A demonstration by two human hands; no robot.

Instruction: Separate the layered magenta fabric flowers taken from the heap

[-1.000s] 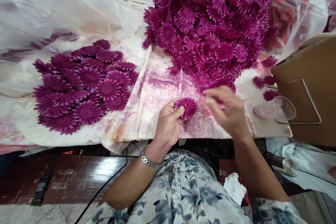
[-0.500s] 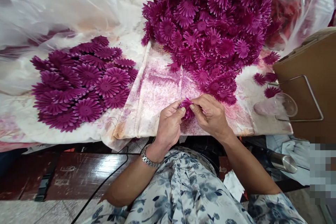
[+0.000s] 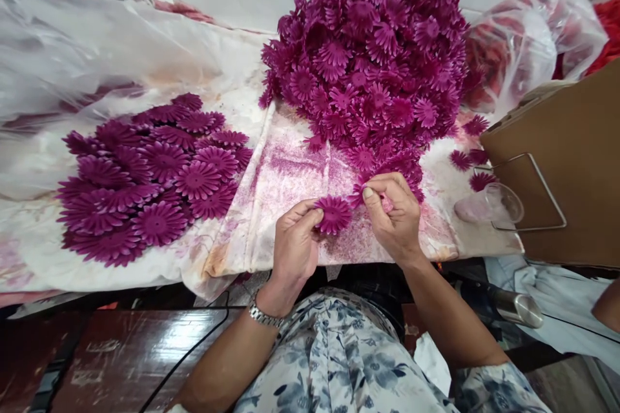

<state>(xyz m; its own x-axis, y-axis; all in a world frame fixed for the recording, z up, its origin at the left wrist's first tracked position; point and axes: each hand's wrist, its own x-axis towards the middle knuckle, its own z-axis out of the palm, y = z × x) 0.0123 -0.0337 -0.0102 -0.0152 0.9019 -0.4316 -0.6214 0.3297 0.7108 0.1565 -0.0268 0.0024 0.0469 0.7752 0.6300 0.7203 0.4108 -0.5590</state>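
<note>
Between the thumb and fingers of my left hand (image 3: 296, 242) is a round purple flower (image 3: 334, 214), spread flat. Just right of it, my right hand (image 3: 394, 216) pinches another purple flower piece (image 3: 358, 193) by its edge. A small pink thing shows among the right fingers, too hidden to name. Behind my hands rises a tall heap of purple flowers (image 3: 368, 64). To the left lies a lower pile of flattened purple flowers (image 3: 155, 174) on the stained cloth (image 3: 295, 171).
At the right are a clear plastic cup (image 3: 489, 204) on its side, a bent metal wire stand (image 3: 552, 193) and a cardboard box (image 3: 571, 148). Plastic bags (image 3: 533, 39) lie behind. A metal flask (image 3: 520, 308) is below the table edge. Part of another person's arm (image 3: 607, 306) shows far right.
My hands have moved apart, and the bunched petals between them are now two separate pieces, one in each hand. The view has tilted up and shifted slightly right.
</note>
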